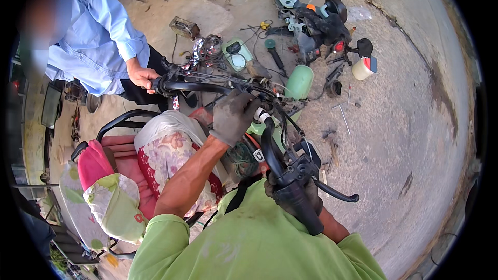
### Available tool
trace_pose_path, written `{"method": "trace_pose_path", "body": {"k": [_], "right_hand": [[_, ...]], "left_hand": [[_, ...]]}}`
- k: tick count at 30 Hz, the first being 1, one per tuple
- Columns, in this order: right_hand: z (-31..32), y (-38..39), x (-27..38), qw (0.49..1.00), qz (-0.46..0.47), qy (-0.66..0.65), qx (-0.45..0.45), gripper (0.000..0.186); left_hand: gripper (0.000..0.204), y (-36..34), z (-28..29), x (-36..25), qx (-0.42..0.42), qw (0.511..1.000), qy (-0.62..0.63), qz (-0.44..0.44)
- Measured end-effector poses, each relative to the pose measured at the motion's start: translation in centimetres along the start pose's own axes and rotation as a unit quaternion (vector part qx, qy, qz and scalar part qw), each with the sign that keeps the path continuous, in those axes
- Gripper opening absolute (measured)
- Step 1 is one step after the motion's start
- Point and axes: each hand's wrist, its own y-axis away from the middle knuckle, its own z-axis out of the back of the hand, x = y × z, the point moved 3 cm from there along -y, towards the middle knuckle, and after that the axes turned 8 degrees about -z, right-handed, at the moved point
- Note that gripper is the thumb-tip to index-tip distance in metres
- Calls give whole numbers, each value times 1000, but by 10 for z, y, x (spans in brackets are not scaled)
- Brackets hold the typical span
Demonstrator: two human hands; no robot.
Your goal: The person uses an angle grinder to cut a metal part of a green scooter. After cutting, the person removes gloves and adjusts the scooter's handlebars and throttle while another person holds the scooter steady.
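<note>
A black handlebar (268,140) with cables crosses in front of me, its right end pointing back toward my body. My left hand (234,117), in a grey work glove, is at the bar's middle beside the cables and a white wrapped section (262,115). Its fingers are bent and closed; what lies under them is hidden. My right hand (312,193), in a dark glove, wraps round the right grip (299,208) from below, mostly hidden by it. A brake lever (337,193) sticks out beside that grip. At the left end, another person's hand (141,75) holds the other grip.
A person in a blue shirt (98,36) stands at the left. A seat with floral cloth (171,150) is at my left. Beyond the bar lie green panels (299,82), an angle grinder (275,54), a T-handle wrench (342,116), a white container (362,68) and a partly stripped scooter (316,21).
</note>
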Motion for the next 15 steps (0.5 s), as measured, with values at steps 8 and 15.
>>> {"method": "trace_pose_path", "body": {"k": [8, 15], "right_hand": [[-15, 0, 2, 999, 5, 43, -7, 62], [-14, -2, 0, 999, 29, -5, -27, 58]], "left_hand": [[14, -5, 10, -7, -12, 997, 70, 10], [16, -4, 5, -6, 7, 1000, 6, 20]]}}
